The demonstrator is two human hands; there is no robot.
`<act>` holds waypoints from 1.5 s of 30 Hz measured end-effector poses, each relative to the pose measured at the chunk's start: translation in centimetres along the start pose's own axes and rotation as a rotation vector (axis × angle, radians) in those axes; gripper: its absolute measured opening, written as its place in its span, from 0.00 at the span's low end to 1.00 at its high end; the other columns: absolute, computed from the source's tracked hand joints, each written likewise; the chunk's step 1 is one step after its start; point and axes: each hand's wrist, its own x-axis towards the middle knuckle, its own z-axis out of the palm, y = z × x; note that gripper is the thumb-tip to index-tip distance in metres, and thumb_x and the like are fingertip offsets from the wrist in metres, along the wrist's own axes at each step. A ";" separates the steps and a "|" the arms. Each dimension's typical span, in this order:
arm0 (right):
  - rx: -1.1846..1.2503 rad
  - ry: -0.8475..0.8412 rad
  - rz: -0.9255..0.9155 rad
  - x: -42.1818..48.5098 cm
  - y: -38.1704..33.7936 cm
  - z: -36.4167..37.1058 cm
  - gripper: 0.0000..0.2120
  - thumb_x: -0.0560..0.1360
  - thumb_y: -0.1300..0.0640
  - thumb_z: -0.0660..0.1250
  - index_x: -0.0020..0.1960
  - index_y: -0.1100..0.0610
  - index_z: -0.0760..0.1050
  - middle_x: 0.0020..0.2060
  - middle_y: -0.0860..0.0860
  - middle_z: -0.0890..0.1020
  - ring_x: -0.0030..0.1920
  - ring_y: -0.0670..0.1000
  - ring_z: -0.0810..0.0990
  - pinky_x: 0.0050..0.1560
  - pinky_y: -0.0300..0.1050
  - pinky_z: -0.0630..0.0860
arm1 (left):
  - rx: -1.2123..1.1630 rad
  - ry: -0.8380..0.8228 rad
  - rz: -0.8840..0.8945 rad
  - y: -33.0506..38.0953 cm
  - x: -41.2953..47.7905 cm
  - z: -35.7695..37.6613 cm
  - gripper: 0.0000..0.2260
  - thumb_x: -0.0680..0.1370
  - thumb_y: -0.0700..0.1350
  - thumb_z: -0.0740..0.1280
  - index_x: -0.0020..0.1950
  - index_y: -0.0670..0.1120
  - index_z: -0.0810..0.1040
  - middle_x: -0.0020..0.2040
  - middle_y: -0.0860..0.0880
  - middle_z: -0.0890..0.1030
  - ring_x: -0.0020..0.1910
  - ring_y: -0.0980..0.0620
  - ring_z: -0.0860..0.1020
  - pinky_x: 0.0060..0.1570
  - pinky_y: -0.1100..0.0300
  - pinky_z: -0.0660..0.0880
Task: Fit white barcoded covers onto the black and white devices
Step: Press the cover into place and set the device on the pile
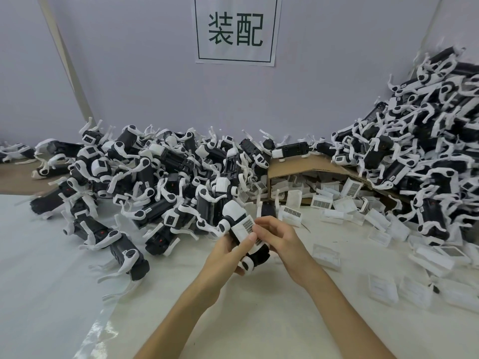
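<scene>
A black and white device (pixel 233 216) is held over the table's middle, with a white barcoded cover (pixel 246 229) lying on its upper side. My left hand (pixel 228 252) grips the device from below, thumb pressed on the cover. My right hand (pixel 280 237) holds the cover and device from the right, fingers curled at the barcode edge. Loose white covers (pixel 293 212) lie just behind my hands.
A big heap of black and white devices (pixel 155 172) fills the left and middle back. A taller heap (pixel 427 151) rises at the right. A tipped cardboard box (pixel 298 164) spills covers. More covers (pixel 383 288) lie scattered at the right. A wall sign (pixel 236 29) hangs behind.
</scene>
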 end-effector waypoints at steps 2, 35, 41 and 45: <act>-0.007 -0.030 -0.001 -0.2 -0.1 0.3 0.19 0.72 0.46 0.70 0.57 0.56 0.81 0.53 0.58 0.84 0.53 0.53 0.83 0.58 0.50 0.78 | -0.027 0.018 0.023 0.1 0.0 0.0 0.16 0.77 0.61 0.69 0.60 0.56 0.78 0.49 0.58 0.86 0.45 0.61 0.84 0.35 0.70 0.75; -0.006 -0.113 -0.062 -0.6 -0.5 0.7 0.18 0.76 0.45 0.66 0.62 0.52 0.79 0.53 0.52 0.84 0.56 0.52 0.82 0.55 0.45 0.79 | 0.128 -0.023 0.094 -0.4 0.3 0.2 0.14 0.74 0.44 0.76 0.57 0.49 0.79 0.44 0.51 0.86 0.40 0.56 0.83 0.37 0.66 0.76; -0.016 -0.181 -0.079 -0.7 -0.5 0.4 0.16 0.79 0.45 0.67 0.64 0.50 0.78 0.54 0.57 0.84 0.56 0.57 0.83 0.58 0.55 0.79 | 0.244 -0.013 0.138 -0.9 0.4 0.3 0.10 0.75 0.40 0.75 0.55 0.47 0.81 0.42 0.49 0.85 0.38 0.55 0.82 0.36 0.66 0.75; -0.064 -0.172 -0.126 -0.9 -0.8 0.8 0.13 0.76 0.42 0.67 0.59 0.38 0.80 0.50 0.48 0.86 0.52 0.46 0.84 0.50 0.38 0.79 | 0.240 0.013 0.154 -1.1 0.6 0.3 0.09 0.75 0.40 0.74 0.54 0.47 0.82 0.40 0.48 0.85 0.36 0.54 0.82 0.35 0.64 0.75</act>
